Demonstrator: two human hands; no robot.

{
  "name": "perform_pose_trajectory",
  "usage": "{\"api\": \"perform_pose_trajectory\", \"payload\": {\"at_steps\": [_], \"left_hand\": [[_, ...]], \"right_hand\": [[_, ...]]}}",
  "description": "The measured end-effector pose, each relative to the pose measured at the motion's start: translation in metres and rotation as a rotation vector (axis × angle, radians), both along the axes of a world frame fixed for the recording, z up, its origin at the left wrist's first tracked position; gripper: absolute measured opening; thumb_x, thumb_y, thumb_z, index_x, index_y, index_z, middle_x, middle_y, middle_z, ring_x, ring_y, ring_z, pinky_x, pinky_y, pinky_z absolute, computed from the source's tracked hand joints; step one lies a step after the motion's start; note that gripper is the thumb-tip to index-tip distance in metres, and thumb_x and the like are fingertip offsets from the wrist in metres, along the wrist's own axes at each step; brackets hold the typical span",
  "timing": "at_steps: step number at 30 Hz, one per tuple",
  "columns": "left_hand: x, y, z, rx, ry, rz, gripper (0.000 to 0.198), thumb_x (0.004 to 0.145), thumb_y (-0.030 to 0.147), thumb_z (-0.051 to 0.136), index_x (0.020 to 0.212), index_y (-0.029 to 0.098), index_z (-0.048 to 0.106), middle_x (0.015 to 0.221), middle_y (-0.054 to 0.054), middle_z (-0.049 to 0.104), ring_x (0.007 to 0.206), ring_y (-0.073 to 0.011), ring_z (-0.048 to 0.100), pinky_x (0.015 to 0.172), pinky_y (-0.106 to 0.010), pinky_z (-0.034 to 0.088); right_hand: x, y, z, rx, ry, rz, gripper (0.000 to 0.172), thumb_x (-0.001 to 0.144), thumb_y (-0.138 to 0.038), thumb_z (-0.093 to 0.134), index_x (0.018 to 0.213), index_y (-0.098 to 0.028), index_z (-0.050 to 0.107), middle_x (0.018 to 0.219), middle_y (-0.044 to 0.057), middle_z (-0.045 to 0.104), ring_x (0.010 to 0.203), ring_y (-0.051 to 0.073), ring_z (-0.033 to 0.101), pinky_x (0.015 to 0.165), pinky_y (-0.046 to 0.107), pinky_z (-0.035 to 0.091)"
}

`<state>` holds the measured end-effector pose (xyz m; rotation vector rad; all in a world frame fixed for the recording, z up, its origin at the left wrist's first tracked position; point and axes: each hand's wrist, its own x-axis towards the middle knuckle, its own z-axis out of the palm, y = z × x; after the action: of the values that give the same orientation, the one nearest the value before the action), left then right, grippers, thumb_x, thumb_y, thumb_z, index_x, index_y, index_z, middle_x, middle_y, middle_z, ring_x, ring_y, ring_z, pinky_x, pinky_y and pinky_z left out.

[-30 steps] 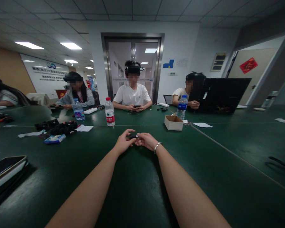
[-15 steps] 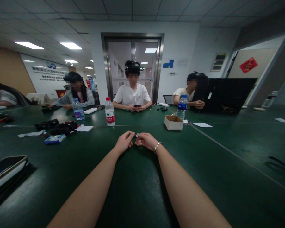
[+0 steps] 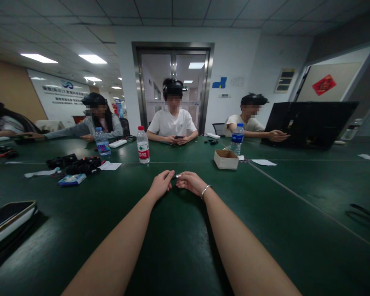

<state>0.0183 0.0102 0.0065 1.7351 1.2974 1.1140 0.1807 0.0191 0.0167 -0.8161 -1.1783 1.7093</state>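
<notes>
Just over the green table (image 3: 178, 230), my left hand (image 3: 160, 185) and my right hand (image 3: 191, 183) meet at the fingertips. Between them is a small dark and silver piece (image 3: 176, 176), too small to name exactly. The left thumb and fingers pinch its dark end, while the right fingertips close on its silver end. A silver bracelet (image 3: 205, 191) circles my right wrist. Most of the piece is hidden by the fingers.
Ahead stand a red-capped bottle (image 3: 143, 146), two blue-capped bottles and an open cardboard box (image 3: 226, 159). Black gear (image 3: 81, 164) and a blue packet (image 3: 72, 179) lie left; a phone (image 3: 10, 220) is nearer. Several people sit around, one touching a black monitor (image 3: 311, 125).
My hands stay nearly in place, with a little more of the small piece showing between them. The person at right has shifted the monitor rightward; a person at left has stretched out an arm.
</notes>
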Motion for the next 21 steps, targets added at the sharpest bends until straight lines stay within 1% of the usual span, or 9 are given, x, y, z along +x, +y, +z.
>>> {"api": "perform_pose_trajectory", "payload": {"at_steps": [3, 7, 9, 14, 18, 21], "left_hand": [[-0.0002, 0.0005, -0.0005, 0.002, -0.007, -0.003, 0.047, 0.078, 0.061, 0.039, 0.086, 0.019, 0.057, 0.048, 0.004, 0.051, 0.039, -0.0092, 0.045, 0.041, -0.018, 0.033], [-0.0002, 0.0018, -0.0020, 0.000, -0.021, -0.018, 0.046, 0.078, 0.061, 0.039, 0.083, 0.018, 0.056, 0.047, 0.004, 0.050, 0.038, -0.0090, 0.044, 0.039, -0.018, 0.032], [0.0001, 0.0022, -0.0024, -0.002, -0.022, -0.022, 0.046, 0.078, 0.061, 0.039, 0.081, 0.018, 0.055, 0.047, 0.004, 0.049, 0.038, -0.0089, 0.044, 0.039, -0.018, 0.032], [0.0017, 0.0000, -0.0004, -0.003, 0.002, -0.018, 0.047, 0.078, 0.061, 0.039, 0.084, 0.018, 0.056, 0.048, 0.004, 0.049, 0.038, -0.0091, 0.043, 0.040, -0.019, 0.033], [0.0020, -0.0029, 0.0030, -0.011, 0.025, -0.007, 0.047, 0.078, 0.061, 0.039, 0.085, 0.018, 0.057, 0.048, 0.004, 0.049, 0.040, -0.0098, 0.044, 0.041, -0.019, 0.034], [0.0013, -0.0035, 0.0040, -0.013, 0.025, -0.009, 0.047, 0.078, 0.060, 0.039, 0.087, 0.018, 0.056, 0.048, 0.004, 0.050, 0.040, -0.0099, 0.045, 0.042, -0.019, 0.034]], "right_hand": [[-0.0001, 0.0000, 0.0009, -0.007, 0.010, 0.003, 0.006, 0.082, -0.009, 0.058, 0.076, -0.009, 0.055, 0.059, 0.007, 0.061, 0.054, 0.015, 0.063, 0.051, 0.021, 0.053], [-0.0031, 0.0004, 0.0018, -0.013, -0.047, 0.015, 0.019, 0.088, -0.020, 0.054, 0.075, -0.006, 0.056, 0.059, 0.010, 0.061, 0.049, 0.013, 0.060, 0.047, 0.020, 0.052], [-0.0046, 0.0006, 0.0014, 0.002, -0.075, 0.012, 0.021, 0.089, -0.020, 0.051, 0.073, -0.006, 0.056, 0.057, 0.009, 0.061, 0.047, 0.013, 0.059, 0.046, 0.020, 0.052], [-0.0037, 0.0020, -0.0011, 0.007, -0.076, 0.007, 0.017, 0.087, -0.013, 0.054, 0.072, -0.007, 0.055, 0.054, 0.008, 0.061, 0.047, 0.013, 0.060, 0.047, 0.019, 0.052], [-0.0015, 0.0037, -0.0024, -0.008, -0.050, -0.007, 0.009, 0.082, -0.010, 0.061, 0.076, -0.007, 0.056, 0.056, 0.007, 0.062, 0.051, 0.013, 0.062, 0.050, 0.019, 0.053], [-0.0022, 0.0044, -0.0026, -0.010, -0.042, 0.003, 0.010, 0.080, -0.013, 0.064, 0.078, -0.007, 0.056, 0.059, 0.009, 0.063, 0.052, 0.014, 0.062, 0.051, 0.020, 0.054]]}}
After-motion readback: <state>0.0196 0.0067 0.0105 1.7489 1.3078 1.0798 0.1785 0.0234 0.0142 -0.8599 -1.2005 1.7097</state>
